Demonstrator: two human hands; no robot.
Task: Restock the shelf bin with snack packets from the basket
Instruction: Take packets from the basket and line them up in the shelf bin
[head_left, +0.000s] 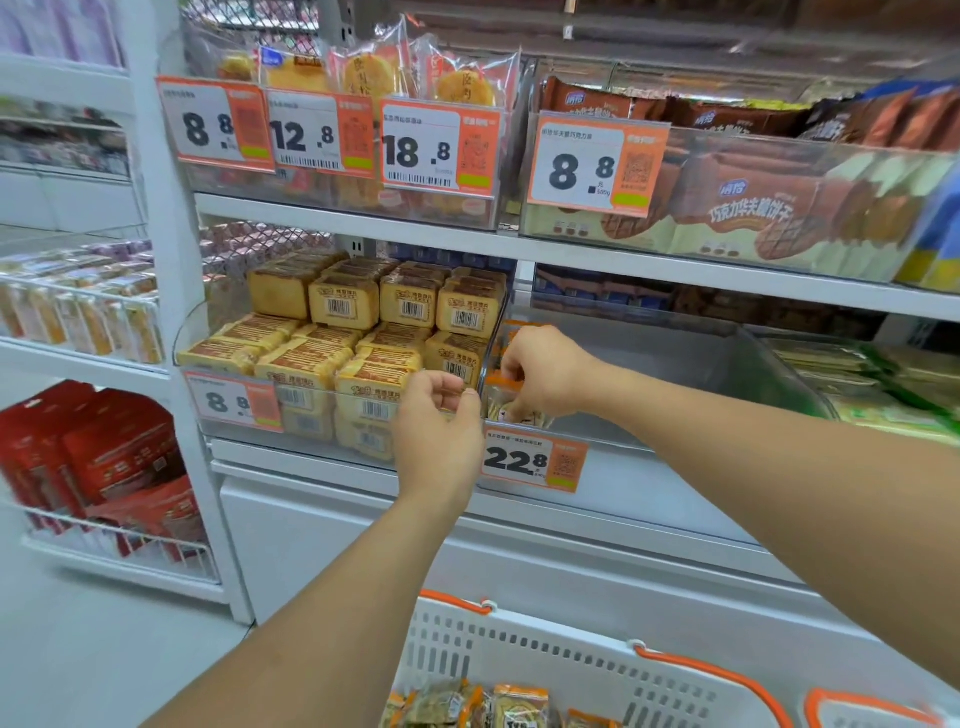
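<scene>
Left hand (439, 415) at bin (675, 364) front-left corner, fingers curled, nothing visibly held. Right hand (540, 371) inside bin, gripping snack packets (511, 408) at left wall. Basket (545, 670) below holds more. Risk: packets toppling flat when released, bin mostly unfilled.

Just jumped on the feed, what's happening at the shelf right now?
A person is restocking a clear shelf bin above the 22.8 price tag. The right hand reaches into the bin's front left corner and holds snack packets there. The left hand is at the bin's front edge with curled fingers; whether it pinches anything is unclear. Most of the bin is bare. The white basket below, with orange handles, has more packets in it.
</scene>
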